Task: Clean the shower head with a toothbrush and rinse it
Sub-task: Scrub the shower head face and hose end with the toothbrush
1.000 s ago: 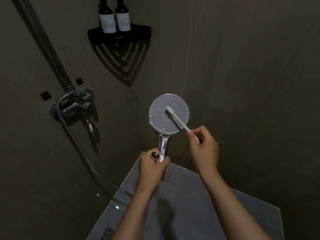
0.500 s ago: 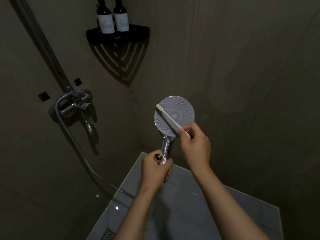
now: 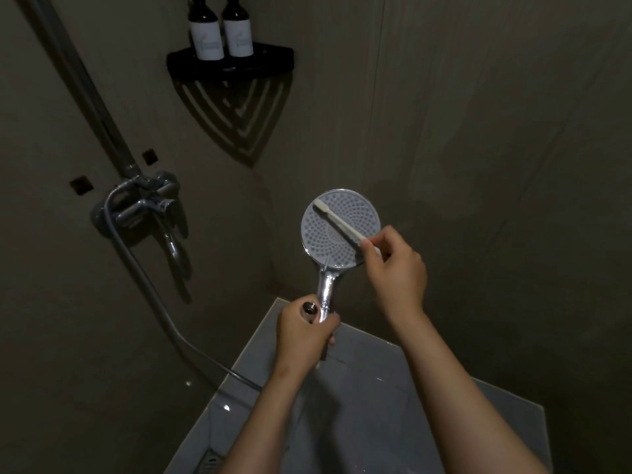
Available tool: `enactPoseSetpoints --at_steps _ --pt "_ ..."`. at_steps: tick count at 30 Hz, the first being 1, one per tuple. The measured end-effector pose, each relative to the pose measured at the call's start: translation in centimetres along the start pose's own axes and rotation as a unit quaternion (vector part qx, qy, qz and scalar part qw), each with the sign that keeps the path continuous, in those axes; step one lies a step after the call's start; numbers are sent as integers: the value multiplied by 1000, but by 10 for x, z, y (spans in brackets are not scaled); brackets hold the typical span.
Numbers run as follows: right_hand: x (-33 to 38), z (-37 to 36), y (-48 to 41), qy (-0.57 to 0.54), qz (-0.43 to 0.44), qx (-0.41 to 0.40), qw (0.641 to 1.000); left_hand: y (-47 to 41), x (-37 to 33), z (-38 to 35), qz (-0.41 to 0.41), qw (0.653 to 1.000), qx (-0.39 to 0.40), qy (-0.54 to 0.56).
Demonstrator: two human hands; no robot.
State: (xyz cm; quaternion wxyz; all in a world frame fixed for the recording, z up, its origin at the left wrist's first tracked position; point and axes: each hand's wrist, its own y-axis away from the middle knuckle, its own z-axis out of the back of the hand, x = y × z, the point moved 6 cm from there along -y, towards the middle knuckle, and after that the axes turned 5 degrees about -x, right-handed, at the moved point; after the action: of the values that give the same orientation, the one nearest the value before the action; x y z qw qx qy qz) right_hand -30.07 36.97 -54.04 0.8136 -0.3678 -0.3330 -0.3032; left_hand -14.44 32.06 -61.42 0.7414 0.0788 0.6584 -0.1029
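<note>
My left hand [image 3: 304, 331] is curled tight round the bottom of the chrome handle of the shower head [image 3: 321, 241], holding it upright at the centre of the frame with its round, dotted face turned up toward me. My right hand [image 3: 396, 268] pinches the white toothbrush [image 3: 337, 222] between thumb and fingertips just at the lower right rim of the face. The brush lies slantwise across the disc, its bristle end close to the upper left rim and still inside the edge. To the right of the disc and my right hand there is only bare dark wall, so that side is open. The corner where the two walls meet runs down behind the shower head. To the left, well apart from my hands, the mixer tap [image 3: 143, 206] juts from the wall with its spout hanging down. A riser pipe [image 3: 78, 80] climbs from it toward the upper left. The hose [image 3: 154, 295] loops down from the tap and crosses toward my left forearm low in the frame. It is the nearest thing on that side. High up in the corner, a black shelf [image 3: 232, 63] carries two dark bottles [image 3: 207, 32] side by side, far above the brush. Below my arms lies the grey tiled floor [image 3: 376, 405], and a drain grate [image 3: 208, 463] shows at the bottom edge.
</note>
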Motion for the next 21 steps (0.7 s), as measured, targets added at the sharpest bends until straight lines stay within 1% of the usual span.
enactPoseSetpoints --at_steps 4,7,10,14,21 --pt "6 1 -7 -2 1 -6 1000 -2 0 1 -1 1000 0 -1" --pt "2 3 0 -38 -4 -6 999 -3 -2 5 -8 1000 -8 1" --pt "-5 2 6 -65 -5 12 998 -4 -4 9 -9 1000 -17 7" --pt "-12 2 9 -53 -10 12 999 -3 -3 9 -5 1000 -18 10" --pt "1 7 -16 -12 -6 -38 999 0 -3 3 0 1000 0 1"
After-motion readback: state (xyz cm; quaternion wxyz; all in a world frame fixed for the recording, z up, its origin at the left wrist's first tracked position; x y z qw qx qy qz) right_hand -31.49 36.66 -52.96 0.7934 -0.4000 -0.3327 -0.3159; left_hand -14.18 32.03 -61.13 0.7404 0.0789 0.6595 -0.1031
